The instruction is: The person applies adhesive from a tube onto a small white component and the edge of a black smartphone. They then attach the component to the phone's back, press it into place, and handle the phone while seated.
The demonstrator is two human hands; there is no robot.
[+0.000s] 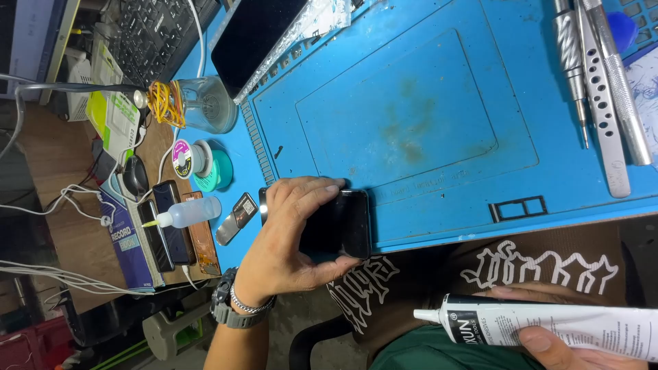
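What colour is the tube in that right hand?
White, with a black band near its nozzle: the tube in the right hand, seen in the head view.

Blue work mat point(425, 123) on the table; metal screwdriver point(572, 62) and tweezers point(606, 103) along its far edge. Beside it: glass jar point(205, 103), solder spools point(202, 164), small dropper bottle point(188, 212), keyboard point(154, 34).

This is a small electronics repair workshop. A blue work mat point(425, 116) covers the bench; along its far edge lie a screwdriver point(571, 62) and metal tweezers point(603, 103). Beside the mat stand solder spools point(202, 161), a small squeeze bottle point(188, 212), loose phones point(168, 233), a keyboard point(154, 34) and tangled cables point(55, 205).
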